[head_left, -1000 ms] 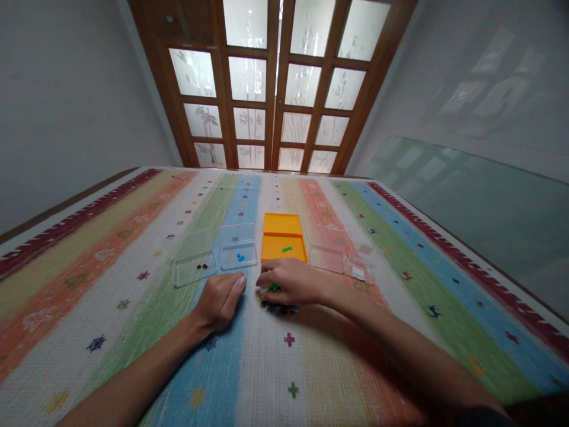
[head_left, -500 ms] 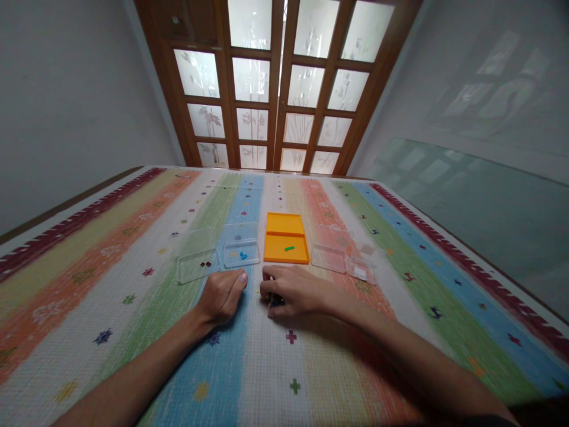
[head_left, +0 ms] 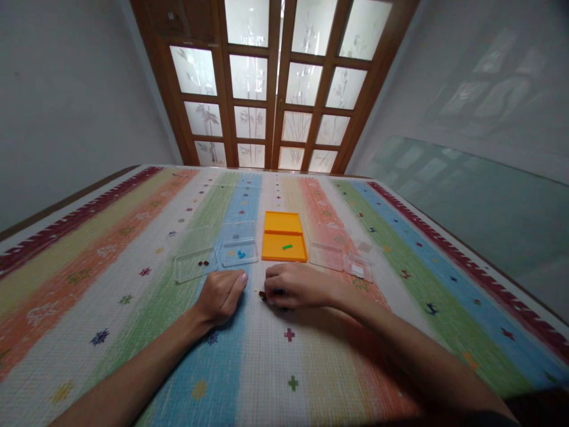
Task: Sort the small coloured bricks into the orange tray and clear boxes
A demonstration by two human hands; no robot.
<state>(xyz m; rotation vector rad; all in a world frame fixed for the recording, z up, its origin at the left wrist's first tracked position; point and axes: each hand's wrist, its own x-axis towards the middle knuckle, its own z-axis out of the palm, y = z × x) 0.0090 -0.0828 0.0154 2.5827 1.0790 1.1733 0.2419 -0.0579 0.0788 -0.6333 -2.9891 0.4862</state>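
Small dark bricks (head_left: pixel 262 295) lie on the counter (head_left: pixel 271 356), mostly hidden beneath the right hand (head_left: pixel 296 286); only a brownish bit at the left edge shows clearly. Beyond them, an orange box (head_left: pixel 283 222) lies open and flat, one green brick (head_left: pixel 287 247) in its nearer half. To its left, a clear box (head_left: pixel 240 263) holds blue bricks (head_left: pixel 241 254); farther left, another clear container (head_left: pixel 195 276) holds two dark red bricks (head_left: pixel 203 263), just apart.
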